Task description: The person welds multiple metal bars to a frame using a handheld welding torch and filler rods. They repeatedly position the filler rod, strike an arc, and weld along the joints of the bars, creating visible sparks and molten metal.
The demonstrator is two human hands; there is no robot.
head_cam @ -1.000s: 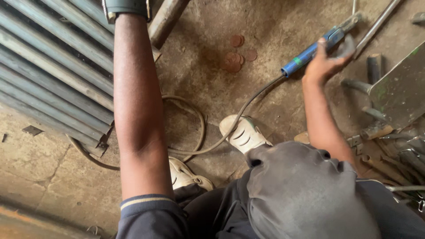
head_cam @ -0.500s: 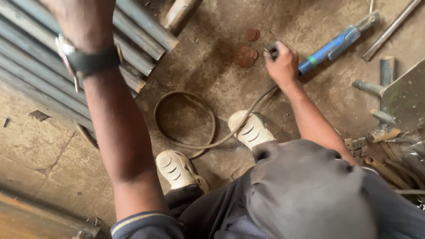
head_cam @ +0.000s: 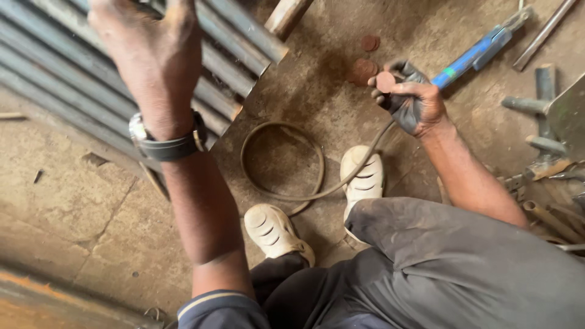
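My right hand (head_cam: 414, 103), in a dark dirty glove, pinches a small rusty round disc (head_cam: 385, 81) just above the concrete floor. Two more rusty discs (head_cam: 363, 68) lie on the floor beside it. A blue-handled tool (head_cam: 475, 53) lies a little to the upper right, apart from the hand, and its grey cable (head_cam: 286, 183) loops past my white shoes (head_cam: 362, 176). My left hand (head_cam: 152, 52), a watch on its wrist, rests palm down with fingers spread on a stack of grey steel pipes (head_cam: 73, 67).
Short steel pipe pieces and a welded metal frame (head_cam: 548, 128) crowd the right edge. A long rod (head_cam: 542, 33) lies at the top right. A rusty beam (head_cam: 55, 298) runs along the bottom left. My grey-trousered knee (head_cam: 463, 262) fills the lower right.
My right hand let go of the blue tool's handle, moved left to the rusty discs and picked one up. My left hand came further into view over the pipes.
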